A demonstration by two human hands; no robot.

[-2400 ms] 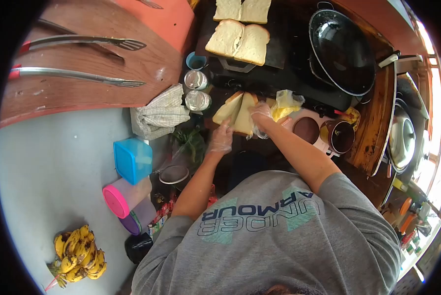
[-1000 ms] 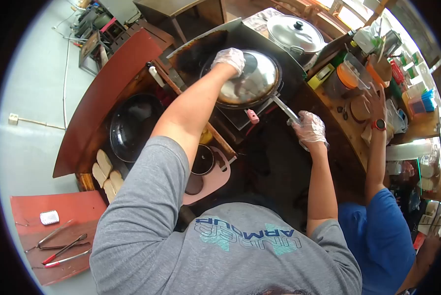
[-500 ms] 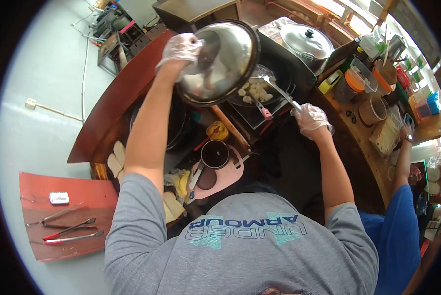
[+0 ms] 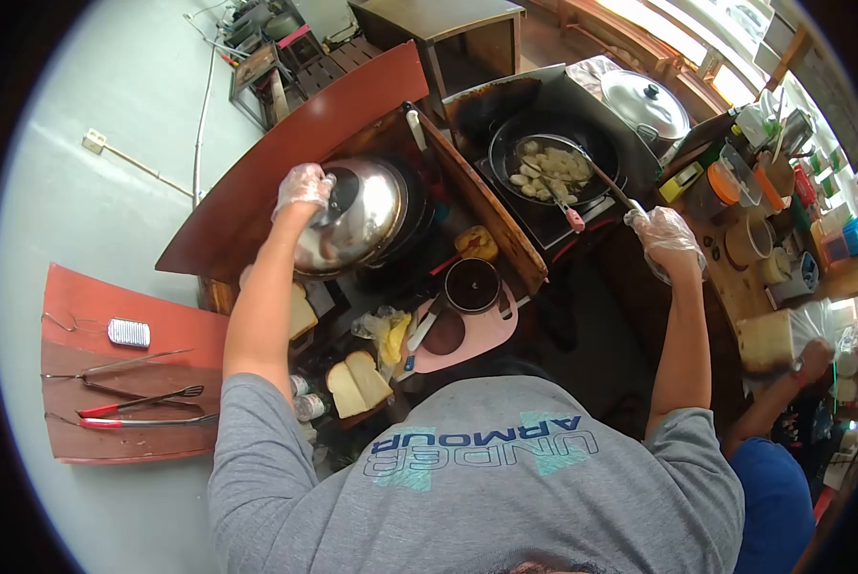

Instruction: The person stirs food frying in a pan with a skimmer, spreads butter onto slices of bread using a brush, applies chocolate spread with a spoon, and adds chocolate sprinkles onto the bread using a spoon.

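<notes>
The left hand (image 4: 302,192) clasps a domed lid (image 4: 369,218); the right hand (image 4: 667,241) is curled around a long-handled utensil (image 4: 611,181).

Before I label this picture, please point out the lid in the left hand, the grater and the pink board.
Lid (image 4: 367,226), head view: shiny dome.
Grater (image 4: 128,332), head view: middle of its face.
Pink board (image 4: 487,335), head view: bare surface.

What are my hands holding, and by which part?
Gloved left hand: shiny domed metal lid, by its black knob. Gloved right hand: long slim utensil, by its handle.
</notes>
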